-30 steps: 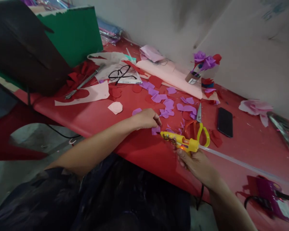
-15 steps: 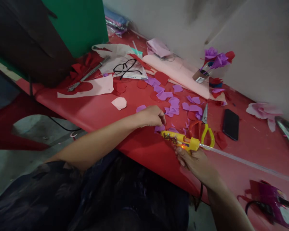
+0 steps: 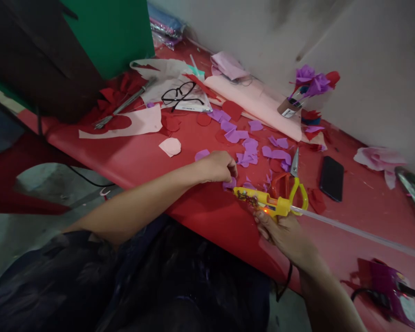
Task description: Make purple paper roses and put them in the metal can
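My right hand grips a yellow glue gun with a long clear glue stick trailing from its back; the nozzle points left toward a purple paper petal. My left hand is closed in a pinch on that petal at the red table's near edge. More purple petals lie scattered just beyond my hands. Yellow-handled scissors rest right behind the glue gun.
A black phone lies right of the scissors. Glasses sit on white paper at the back. Pink paper sheets, a cup of paper flowers, a green board and a purple device surround the work spot.
The view has shifted a little. My left hand keeps pinching the purple petal and has drawn slightly closer to the glue gun's nozzle; my right hand holds the gun almost still.
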The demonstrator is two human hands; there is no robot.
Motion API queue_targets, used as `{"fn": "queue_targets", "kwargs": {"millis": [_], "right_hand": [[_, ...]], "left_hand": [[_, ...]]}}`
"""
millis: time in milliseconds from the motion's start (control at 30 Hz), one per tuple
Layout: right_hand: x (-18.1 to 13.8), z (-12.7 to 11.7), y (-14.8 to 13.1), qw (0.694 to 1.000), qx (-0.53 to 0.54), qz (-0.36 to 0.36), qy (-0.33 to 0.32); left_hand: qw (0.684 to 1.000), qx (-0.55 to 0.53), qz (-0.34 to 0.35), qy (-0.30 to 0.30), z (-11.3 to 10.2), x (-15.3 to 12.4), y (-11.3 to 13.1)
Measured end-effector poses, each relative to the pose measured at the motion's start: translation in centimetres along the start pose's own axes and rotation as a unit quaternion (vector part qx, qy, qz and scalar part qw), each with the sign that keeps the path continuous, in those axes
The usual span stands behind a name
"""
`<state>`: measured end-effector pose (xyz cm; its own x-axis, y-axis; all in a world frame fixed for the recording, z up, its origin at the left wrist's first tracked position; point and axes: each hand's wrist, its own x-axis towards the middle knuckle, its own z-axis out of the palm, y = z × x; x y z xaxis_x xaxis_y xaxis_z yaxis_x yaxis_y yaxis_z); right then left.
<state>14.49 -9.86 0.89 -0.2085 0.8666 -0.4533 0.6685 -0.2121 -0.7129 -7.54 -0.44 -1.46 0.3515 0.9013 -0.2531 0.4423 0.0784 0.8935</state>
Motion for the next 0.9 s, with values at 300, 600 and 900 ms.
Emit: {"fn": "queue_targets", "kwargs": {"millis": [300,600,900], "right_hand": [[0.1,-0.6,0.7,1.000,-0.004,-0.011,0.012],[-0.2,-1.0,-0.5,0.999,-0.033,-0.020,0.018],[0.2,-1.4,1.5,0.999,0.005,-0.018,0.028]], "left_hand": [[1.000,0.018,0.002,0.006,0.0,-0.2,0.3],[0.996,0.083,-0.009,-0.033,-0.5,-0.5,0.7],[0.998,0.056,0.006,-0.033,-0.3,-0.1,0.0]]}}
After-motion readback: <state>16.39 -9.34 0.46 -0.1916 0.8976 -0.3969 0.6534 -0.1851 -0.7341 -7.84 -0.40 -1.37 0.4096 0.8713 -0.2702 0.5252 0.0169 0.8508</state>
